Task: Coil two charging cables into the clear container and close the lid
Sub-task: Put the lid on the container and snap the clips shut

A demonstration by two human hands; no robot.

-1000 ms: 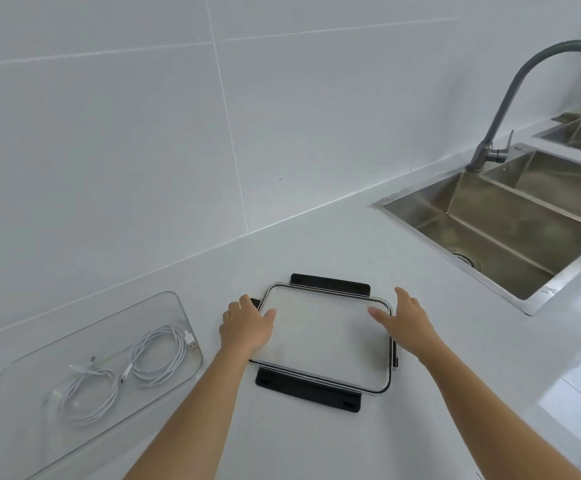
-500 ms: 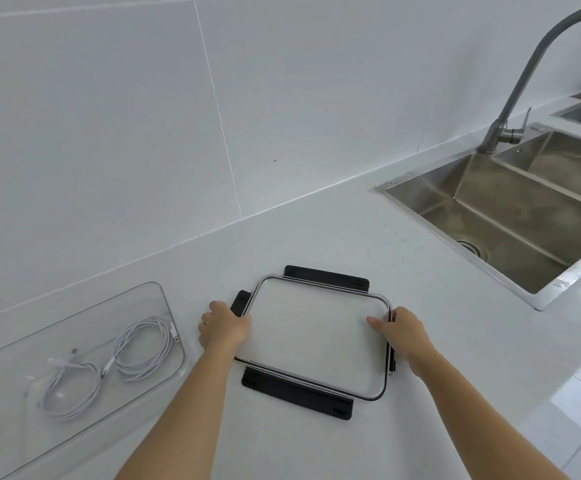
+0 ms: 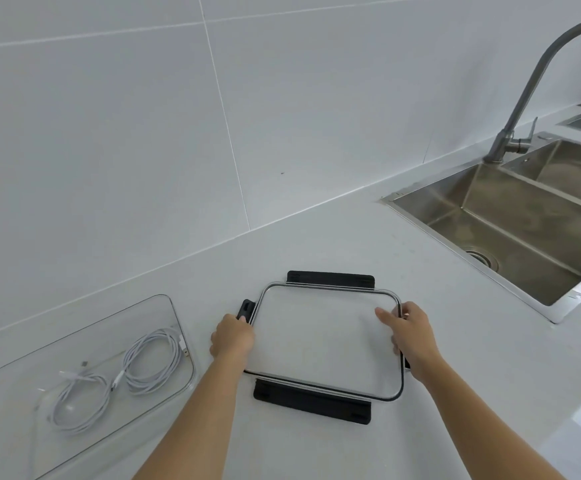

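The white worktop is carrying a black-clasped clear lid between the left hand and right hand — a clear container is sitting left of the left hand.

A lid is held on the worktop
The lid is gripped at both ends by the left grip and right grip. Two white cables are coiled in the clear container.
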